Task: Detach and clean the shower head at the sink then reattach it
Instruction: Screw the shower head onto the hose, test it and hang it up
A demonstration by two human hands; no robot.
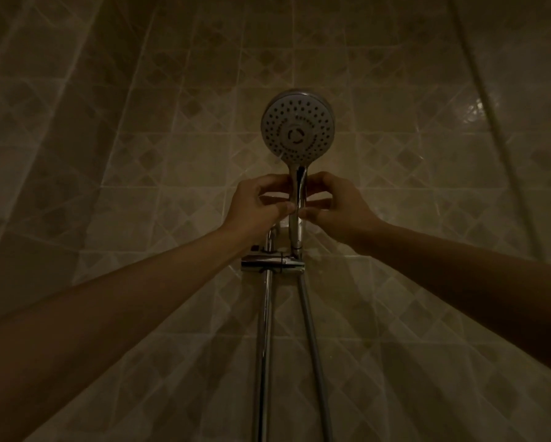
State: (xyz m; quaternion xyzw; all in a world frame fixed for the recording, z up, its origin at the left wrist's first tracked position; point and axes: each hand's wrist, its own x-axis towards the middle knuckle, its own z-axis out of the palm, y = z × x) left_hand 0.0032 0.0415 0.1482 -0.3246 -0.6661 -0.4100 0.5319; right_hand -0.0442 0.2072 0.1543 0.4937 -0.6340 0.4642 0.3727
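A chrome shower head (298, 126) with a round nozzle face points toward me, high on the tiled wall. Its handle (297, 224) stands upright in a chrome holder (272, 262) on a vertical rail (264, 339). A metal hose (312, 339) hangs down from the handle's base. My left hand (258, 205) pinches the handle from the left with thumb and fingers. My right hand (335, 205) pinches it from the right at the same height. Both arms reach up from below.
Patterned beige tiles (140, 154) cover the walls on all sides in dim light. A thin pipe or rod (491, 116) slants along the right wall. The sink is out of view.
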